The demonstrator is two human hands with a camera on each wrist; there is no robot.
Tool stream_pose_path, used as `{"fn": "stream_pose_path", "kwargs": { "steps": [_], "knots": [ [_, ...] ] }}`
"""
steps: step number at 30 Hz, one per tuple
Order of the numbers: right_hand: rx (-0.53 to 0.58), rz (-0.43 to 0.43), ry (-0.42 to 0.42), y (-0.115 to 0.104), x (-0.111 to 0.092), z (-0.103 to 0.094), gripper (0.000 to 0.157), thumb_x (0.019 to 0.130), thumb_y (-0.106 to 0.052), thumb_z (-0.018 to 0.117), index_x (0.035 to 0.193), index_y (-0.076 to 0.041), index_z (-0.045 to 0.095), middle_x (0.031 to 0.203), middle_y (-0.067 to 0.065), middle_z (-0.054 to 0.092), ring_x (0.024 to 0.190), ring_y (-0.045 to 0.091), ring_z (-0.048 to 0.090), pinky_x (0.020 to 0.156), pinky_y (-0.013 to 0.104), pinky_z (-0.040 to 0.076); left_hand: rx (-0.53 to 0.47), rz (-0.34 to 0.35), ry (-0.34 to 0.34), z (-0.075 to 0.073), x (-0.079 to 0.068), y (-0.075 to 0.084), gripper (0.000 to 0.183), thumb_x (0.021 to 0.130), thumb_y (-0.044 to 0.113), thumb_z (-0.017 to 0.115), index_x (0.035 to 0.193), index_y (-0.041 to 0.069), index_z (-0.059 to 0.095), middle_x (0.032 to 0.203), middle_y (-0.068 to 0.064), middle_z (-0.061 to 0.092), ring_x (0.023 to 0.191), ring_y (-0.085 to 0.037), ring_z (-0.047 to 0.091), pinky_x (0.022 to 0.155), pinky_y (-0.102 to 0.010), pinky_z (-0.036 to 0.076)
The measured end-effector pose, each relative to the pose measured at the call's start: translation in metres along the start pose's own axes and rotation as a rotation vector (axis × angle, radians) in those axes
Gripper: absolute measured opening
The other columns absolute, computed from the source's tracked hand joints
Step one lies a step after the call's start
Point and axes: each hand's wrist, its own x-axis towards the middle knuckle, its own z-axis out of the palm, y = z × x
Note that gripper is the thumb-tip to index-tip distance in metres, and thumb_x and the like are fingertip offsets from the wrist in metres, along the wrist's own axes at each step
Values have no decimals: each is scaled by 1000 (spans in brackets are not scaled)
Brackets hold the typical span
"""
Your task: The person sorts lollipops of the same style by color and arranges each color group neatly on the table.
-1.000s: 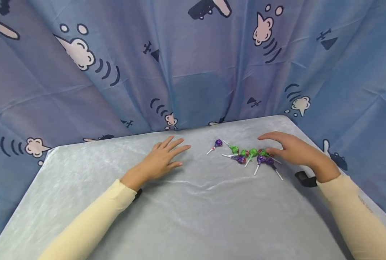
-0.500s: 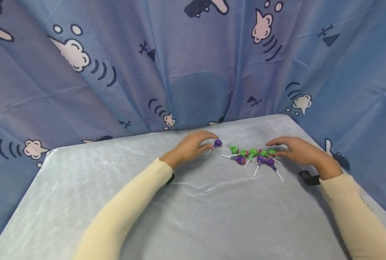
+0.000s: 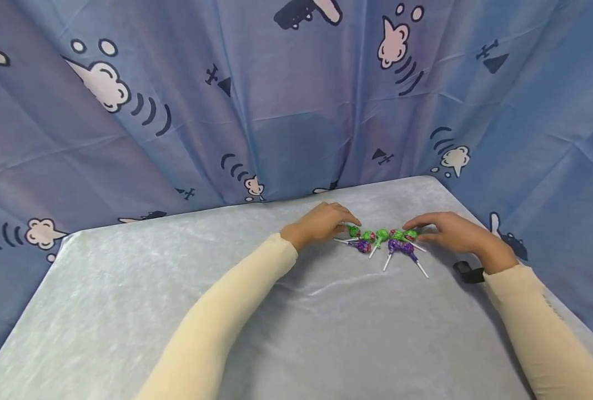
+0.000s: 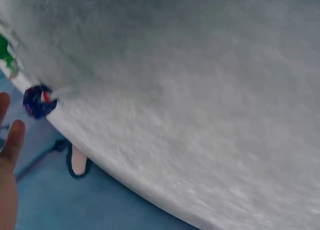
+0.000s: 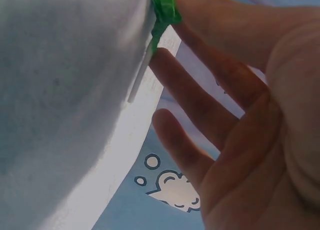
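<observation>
Several wrapped lollipops lie in a cluster on the grey-white covered table. My left hand (image 3: 325,223) is at the cluster's left end, its fingertips right by a green lollipop (image 3: 355,231). A purple lollipop (image 4: 39,101) shows just beyond its extended fingers in the left wrist view; the hand hides it in the head view. At the right end, my right hand (image 3: 448,230) has thumb and index finger on either side of another green lollipop (image 5: 165,7), the thumb against its candy. Its other fingers stay loosely spread. Between the hands lie more green and purple lollipops (image 3: 393,245).
The table (image 3: 326,333) has a pale, slightly wrinkled cover. A blue patterned curtain (image 3: 296,139) hangs along its back and right edges. A black strap (image 3: 468,272) is on the right wrist.
My left hand has moved right, past where the single purple lollipop lay, to the cluster. My right thumb and index finger have drawn closer around the green lollipop at the right end.
</observation>
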Motion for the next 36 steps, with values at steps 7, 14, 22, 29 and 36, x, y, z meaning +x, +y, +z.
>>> {"fn": "stream_pose_path", "kwargs": {
  "steps": [7,14,22,29,36],
  "knots": [
    [-5,16,-16,1,3,3,35,91,-10,70,126,-11,69,128,16,68,124,41,58,104,60,43,41,-17,-31,13,11,5,37,99,18,62,135,27,63,134,8,64,128,-15,54,107,-38,42],
    [-3,32,-34,1,5,6,35,91,-9,69,127,-11,68,129,18,67,125,42,57,105,61,41,37,-45,37,19,13,6,32,97,20,64,128,28,66,129,10,67,122,-12,57,104,-38,40],
    [-35,46,-39,0,8,5,35,91,-10,69,127,-12,68,129,18,66,126,43,56,104,62,41,22,-74,151,8,9,8,31,95,20,67,125,25,68,121,10,70,117,-12,59,105,-41,39],
    [-45,40,-30,1,9,3,35,91,-8,70,126,-10,68,127,18,67,124,44,57,103,62,42,5,-67,210,-7,-6,4,28,96,19,66,123,24,69,120,9,71,119,-14,59,110,-43,36],
    [-52,34,-24,1,7,4,35,91,-10,69,126,-10,69,128,20,67,124,45,56,102,63,41,-37,-142,282,-21,-26,-4,27,95,20,67,121,26,69,121,9,71,111,-15,59,91,-37,41]
  ]
}}
